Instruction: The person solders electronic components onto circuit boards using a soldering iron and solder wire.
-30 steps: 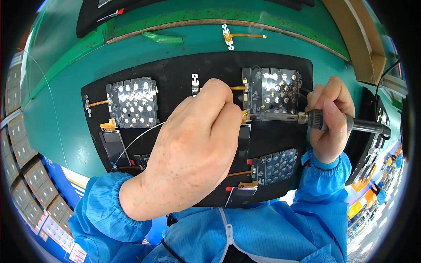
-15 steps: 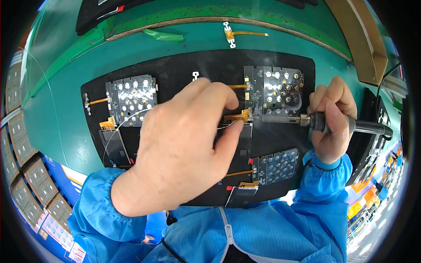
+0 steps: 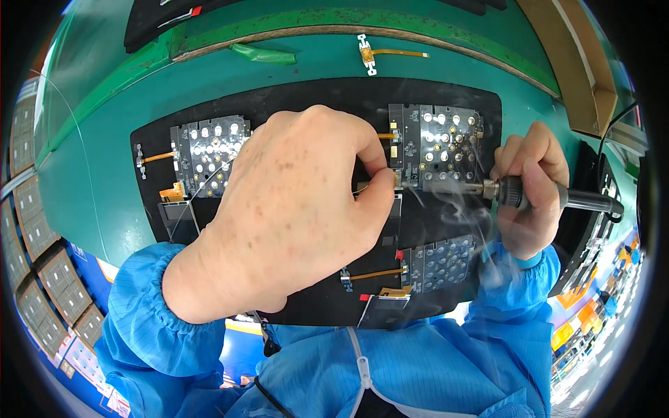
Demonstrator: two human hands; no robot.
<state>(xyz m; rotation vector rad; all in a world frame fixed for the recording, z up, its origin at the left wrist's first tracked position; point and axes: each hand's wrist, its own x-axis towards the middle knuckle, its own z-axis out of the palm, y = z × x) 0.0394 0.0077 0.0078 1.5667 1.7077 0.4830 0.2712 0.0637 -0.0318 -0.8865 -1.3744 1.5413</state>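
My right hand [image 3: 528, 195] grips a soldering iron [image 3: 557, 198] whose metal tip reaches left to the lower left edge of a keypad circuit board [image 3: 437, 148]. Thin smoke rises near the tip. My left hand [image 3: 293, 209] covers the middle of the black mat [image 3: 313, 97]; its thumb and forefinger pinch a thin solder wire [image 3: 202, 191] close to the iron's tip. The wire trails left over a second keypad board [image 3: 208, 148]. A third, bluish board [image 3: 439, 263] with an orange flex strip [image 3: 373, 274] lies below the iron.
The black mat lies on a green bench [image 3: 104, 125]. A loose flex connector [image 3: 380, 54] and a green tape scrap [image 3: 263, 53] lie beyond it. Trays of small dark parts [image 3: 31, 279] stand at the left. A brown board [image 3: 575, 63] runs along the far right.
My left hand has slid right, bringing its fingertips and the wire up to the iron's tip at the right board. Smoke now shows. My right hand has stayed nearly in place.
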